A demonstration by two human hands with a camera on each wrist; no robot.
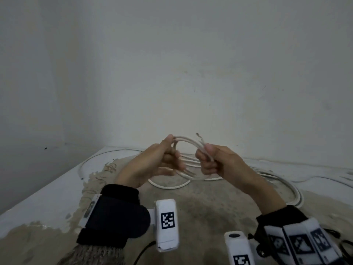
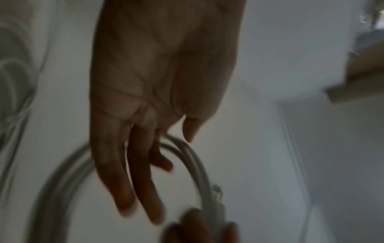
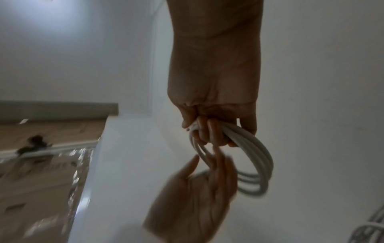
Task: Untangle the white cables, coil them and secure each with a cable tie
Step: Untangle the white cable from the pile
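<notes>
A small coil of white cable (image 1: 188, 141) is held up in the air between both hands, with a frayed cable end (image 1: 198, 135) sticking up from it. My left hand (image 1: 172, 148) pinches the coil's left side, thumb on top of the strands. In the left wrist view the left hand (image 2: 166, 148) has the strands (image 2: 197, 164) running between thumb and index, the other fingers nearly straight. My right hand (image 1: 205, 155) is fisted around the coil's right side. The right wrist view shows the right hand (image 3: 207, 131) curled tightly round several strands (image 3: 257, 157).
More white cable lies on the worn surface (image 1: 210, 203): a loop (image 1: 168, 186) under the hands, a wide loop (image 1: 95, 155) at the left, a bundle (image 1: 277, 180) at the right. A wall (image 1: 172, 73) stands close behind. A black lead (image 1: 143, 251) runs near the front.
</notes>
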